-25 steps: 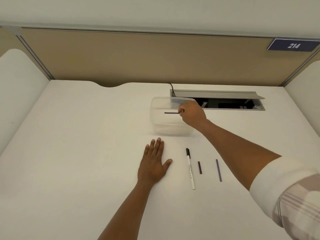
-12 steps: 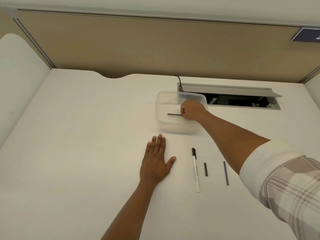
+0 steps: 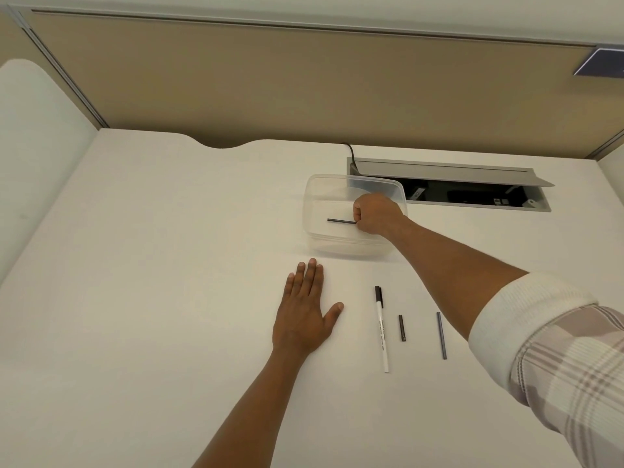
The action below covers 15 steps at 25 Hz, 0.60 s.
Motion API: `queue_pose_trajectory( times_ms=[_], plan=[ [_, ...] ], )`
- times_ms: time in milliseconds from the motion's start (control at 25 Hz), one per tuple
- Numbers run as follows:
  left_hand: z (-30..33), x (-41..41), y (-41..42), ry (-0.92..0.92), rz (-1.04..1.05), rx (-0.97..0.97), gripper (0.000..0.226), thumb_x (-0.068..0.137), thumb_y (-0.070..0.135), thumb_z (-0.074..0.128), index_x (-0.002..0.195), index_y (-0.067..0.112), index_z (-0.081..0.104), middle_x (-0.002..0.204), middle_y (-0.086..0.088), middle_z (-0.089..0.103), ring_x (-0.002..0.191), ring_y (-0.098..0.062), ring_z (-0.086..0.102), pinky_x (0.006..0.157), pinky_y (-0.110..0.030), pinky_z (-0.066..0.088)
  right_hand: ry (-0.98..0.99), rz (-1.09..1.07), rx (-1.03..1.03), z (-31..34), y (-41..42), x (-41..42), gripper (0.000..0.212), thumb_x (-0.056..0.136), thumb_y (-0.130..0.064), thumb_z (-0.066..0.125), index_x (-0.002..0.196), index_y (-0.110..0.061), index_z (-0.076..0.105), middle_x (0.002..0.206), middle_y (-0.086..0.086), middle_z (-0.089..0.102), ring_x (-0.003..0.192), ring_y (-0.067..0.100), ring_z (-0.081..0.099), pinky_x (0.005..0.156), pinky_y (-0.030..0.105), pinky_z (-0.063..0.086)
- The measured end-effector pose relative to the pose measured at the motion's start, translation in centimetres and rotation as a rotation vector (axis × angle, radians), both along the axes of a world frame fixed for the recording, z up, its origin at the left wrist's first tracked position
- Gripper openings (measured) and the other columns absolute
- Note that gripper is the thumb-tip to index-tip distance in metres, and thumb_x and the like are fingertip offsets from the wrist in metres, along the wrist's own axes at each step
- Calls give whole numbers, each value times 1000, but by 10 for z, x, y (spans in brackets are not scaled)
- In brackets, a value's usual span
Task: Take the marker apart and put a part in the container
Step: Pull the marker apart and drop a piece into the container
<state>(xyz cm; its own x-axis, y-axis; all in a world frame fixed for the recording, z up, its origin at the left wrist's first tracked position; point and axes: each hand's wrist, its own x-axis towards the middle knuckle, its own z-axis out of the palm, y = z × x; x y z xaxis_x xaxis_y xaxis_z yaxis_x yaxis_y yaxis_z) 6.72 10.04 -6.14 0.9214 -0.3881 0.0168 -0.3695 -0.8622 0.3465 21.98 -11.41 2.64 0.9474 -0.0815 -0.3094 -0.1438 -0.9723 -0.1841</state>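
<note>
- right hand (image 3: 376,213) reaches into the clear plastic container (image 3: 314,197), fingers curled, pinching 1 end of a thin dark rod (image 3: 341,221) that lies level inside it; whether the rod touches the bottom i cannot tell
- left hand (image 3: 305,314) rests flat on the white desk (image 3: 152,265), palm down, fingers straight and together, thumb spread, holding nothing
- white marker barrel (image 3: 382,332) with a black tip lies on the desk right of the left hand
- just beside it a short dark piece (image 3: 401,327), then a longer grey rod (image 3: 441,335), all 3 apart and roughly parallel
- an open cable tray (image 3: 456,194) is set in the desk behind the container
</note>
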Motion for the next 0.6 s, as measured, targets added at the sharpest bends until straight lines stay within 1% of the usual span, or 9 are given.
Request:
queue_pose_trajectory(
  times_ms=[160,400,600],
  plan=[
    [1,-1,0,2,1,-2,81,95,64,26,155,15,5,165,0,-1,151,-15,-9,124,-38,4,-10,-5,12,0,-1,-3,18,82,-2,60,83,-19,66,103,4,67,94,26,63,72,33,52],
    [-1,-1,0,-11,3,-9,80,95,64,26,155,15,7,165,0,1,151,-15,-7,124,-37,4,-43,15,-8,2,-4,-6,17,84,-5,61,89,-20,67,102,2,67,92,24,62,67,29,42],
    [-2,0,1,-6,1,4,81,95,65,25,155,16,4,165,1,-1,151,-14,-9,124,-37,3,-130,51,2,9,-10,-9,13,86,-8,59,90,-19,65,100,0,67,92,21,61,67,28,41]
  ],
)
